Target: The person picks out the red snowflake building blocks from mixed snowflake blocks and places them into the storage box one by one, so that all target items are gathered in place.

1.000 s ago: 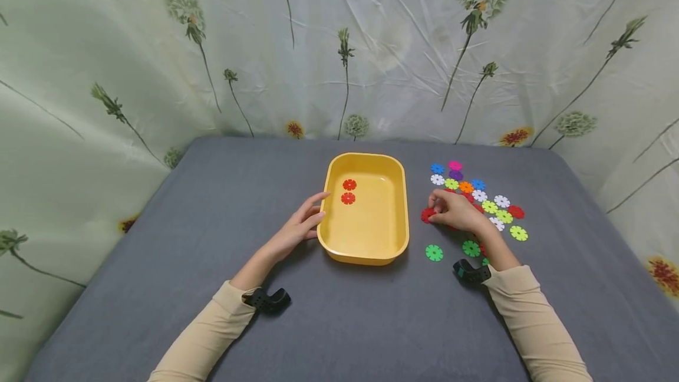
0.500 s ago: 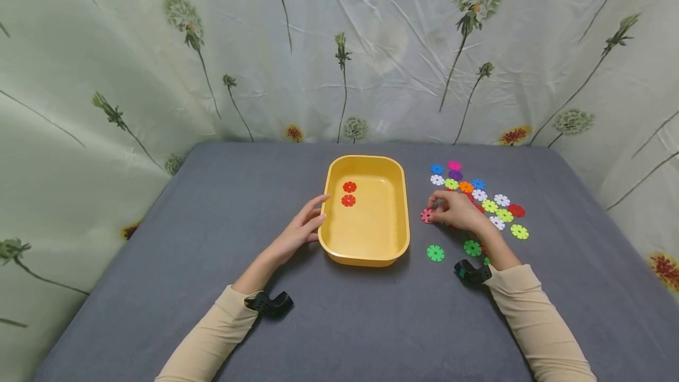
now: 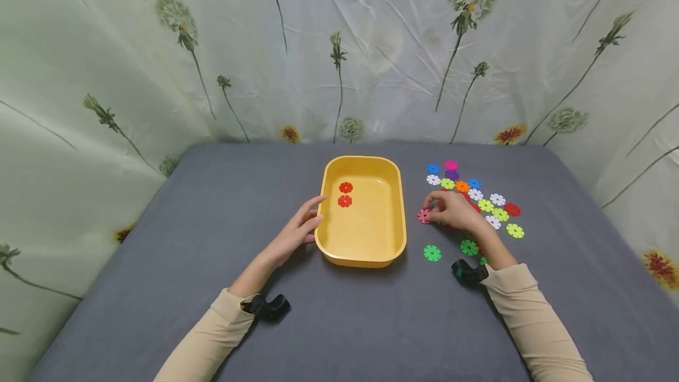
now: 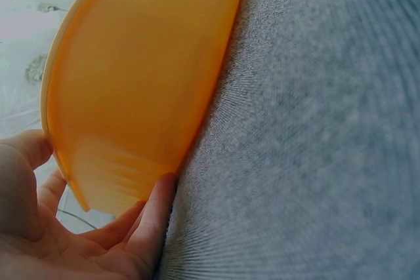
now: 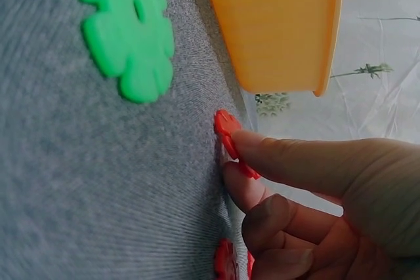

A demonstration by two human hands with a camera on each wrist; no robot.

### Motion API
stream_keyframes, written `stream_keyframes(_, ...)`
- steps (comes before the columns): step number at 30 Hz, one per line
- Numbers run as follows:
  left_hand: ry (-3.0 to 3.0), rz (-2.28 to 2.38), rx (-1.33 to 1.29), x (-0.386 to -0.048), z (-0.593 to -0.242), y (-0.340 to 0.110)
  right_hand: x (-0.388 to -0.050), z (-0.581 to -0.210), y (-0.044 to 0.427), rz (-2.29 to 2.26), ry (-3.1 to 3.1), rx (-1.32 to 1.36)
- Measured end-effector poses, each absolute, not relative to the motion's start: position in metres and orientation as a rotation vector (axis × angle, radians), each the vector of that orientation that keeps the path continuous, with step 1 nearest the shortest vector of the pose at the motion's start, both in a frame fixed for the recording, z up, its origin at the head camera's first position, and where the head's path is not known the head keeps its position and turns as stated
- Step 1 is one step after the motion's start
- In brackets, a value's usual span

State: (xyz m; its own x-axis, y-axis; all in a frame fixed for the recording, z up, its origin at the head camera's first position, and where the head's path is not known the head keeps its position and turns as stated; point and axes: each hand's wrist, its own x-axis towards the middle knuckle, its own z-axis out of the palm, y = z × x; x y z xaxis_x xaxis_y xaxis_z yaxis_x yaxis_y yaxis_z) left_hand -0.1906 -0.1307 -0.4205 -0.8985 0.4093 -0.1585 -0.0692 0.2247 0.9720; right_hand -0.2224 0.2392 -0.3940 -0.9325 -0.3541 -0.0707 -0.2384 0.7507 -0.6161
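Observation:
My right hand pinches a red flower-shaped disc between thumb and finger, tilted just off the cloth. In the head view this disc looks pinkish with glare. My left hand rests its spread fingers against the left wall of a yellow plastic basin; in the left wrist view the thumb touches the rim. Two red discs, one behind the other, lie inside the basin near its left side. More red discs, one of them near my curled fingers, are partly hidden by the hand.
Several notched discs in white, blue, purple, pink, orange and yellow-green lie loose at the right. A green disc sits apart, between basin and right wrist. Grey cloth covers the table; a flower-print curtain hangs behind.
The red disc between my right fingers has tilted and catches the light. The view has shifted slightly; the left hand stays against the basin.

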Motion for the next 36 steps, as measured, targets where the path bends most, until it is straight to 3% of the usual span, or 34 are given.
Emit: stream_keyframes(36, 2.123, 1.709, 0.314, -0.1920, -0.4192, -0.1301, -0.2206, -0.3927, 0.2389, -0.963, 2.760, -0.464)
